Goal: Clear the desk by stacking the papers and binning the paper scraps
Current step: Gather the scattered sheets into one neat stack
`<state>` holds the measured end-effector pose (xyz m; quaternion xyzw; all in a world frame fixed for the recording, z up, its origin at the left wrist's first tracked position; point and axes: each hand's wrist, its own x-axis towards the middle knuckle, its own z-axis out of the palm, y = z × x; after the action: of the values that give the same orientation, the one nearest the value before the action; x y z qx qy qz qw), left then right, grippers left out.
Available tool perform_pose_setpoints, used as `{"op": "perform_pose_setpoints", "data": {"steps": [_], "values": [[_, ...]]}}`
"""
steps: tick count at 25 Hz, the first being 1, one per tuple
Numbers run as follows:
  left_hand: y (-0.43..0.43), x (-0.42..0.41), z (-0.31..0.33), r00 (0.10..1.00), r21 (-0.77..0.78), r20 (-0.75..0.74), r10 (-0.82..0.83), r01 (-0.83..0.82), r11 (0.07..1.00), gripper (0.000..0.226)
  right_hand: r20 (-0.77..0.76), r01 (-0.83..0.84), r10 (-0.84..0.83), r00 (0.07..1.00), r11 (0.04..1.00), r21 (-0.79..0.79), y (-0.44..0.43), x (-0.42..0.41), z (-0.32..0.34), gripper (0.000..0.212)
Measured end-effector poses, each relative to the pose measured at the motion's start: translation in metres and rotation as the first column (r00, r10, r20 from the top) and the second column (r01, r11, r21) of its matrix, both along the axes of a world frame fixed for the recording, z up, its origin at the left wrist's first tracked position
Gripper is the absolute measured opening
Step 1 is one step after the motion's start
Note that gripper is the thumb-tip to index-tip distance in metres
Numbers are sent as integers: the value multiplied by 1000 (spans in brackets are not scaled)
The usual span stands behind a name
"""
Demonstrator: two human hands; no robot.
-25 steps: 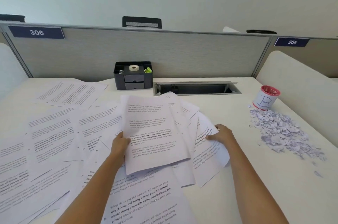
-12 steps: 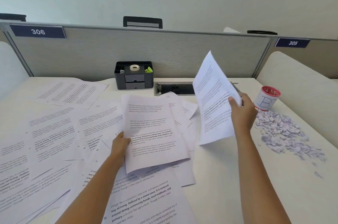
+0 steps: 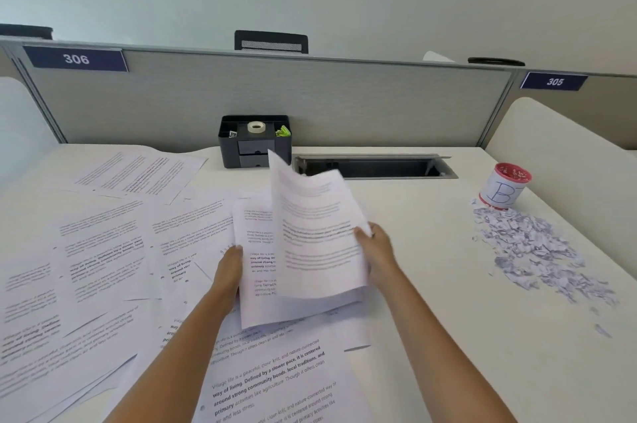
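1. The left hand (image 3: 229,267) is closed on the left edge of a white printed paper sheet (image 3: 256,271), thumb on top, holding it just above the other pages.
2. The right hand (image 3: 377,250) pinches the right edge of a second white printed sheet (image 3: 317,233), fingers curled narrowly around it; this sheet is tilted, its far corner raised, and it overlaps the right part of the sheet in the left hand.
3. Left of the left hand and beneath both forearms, loose white printed pages (image 3: 100,250) lie scattered and overlapping on the white counter (image 3: 431,302).
4. Well to the right of the right hand lies a heap of small white paper scraps (image 3: 531,246), spread on the counter.
5. Just beyond the scraps stands a white cup with a red rim and a handwritten letter B (image 3: 505,186).
6. Beyond both hands, against the grey partition (image 3: 344,101), sits a black plastic desk organiser (image 3: 255,141) holding a roll of tape.
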<state>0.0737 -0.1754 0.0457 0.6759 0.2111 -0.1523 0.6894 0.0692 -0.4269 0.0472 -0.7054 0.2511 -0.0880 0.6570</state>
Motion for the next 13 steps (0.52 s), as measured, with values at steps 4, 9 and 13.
{"op": "perform_pose_setpoints", "data": {"steps": [4,9,13], "values": [[-1,5,-4,1000,-17,-12,-3,2,1000,59,-167,-197,158,973,948,-250,28,-10,-17,33],[7,10,-10,998,-18,57,23,-22,1000,32,-130,-260,228,965,771,-581,25,-5,-10,32],[17,13,-5,984,-57,64,168,-165,985,38,-357,-479,333,873,444,-758,2,-8,-28,48]]}}
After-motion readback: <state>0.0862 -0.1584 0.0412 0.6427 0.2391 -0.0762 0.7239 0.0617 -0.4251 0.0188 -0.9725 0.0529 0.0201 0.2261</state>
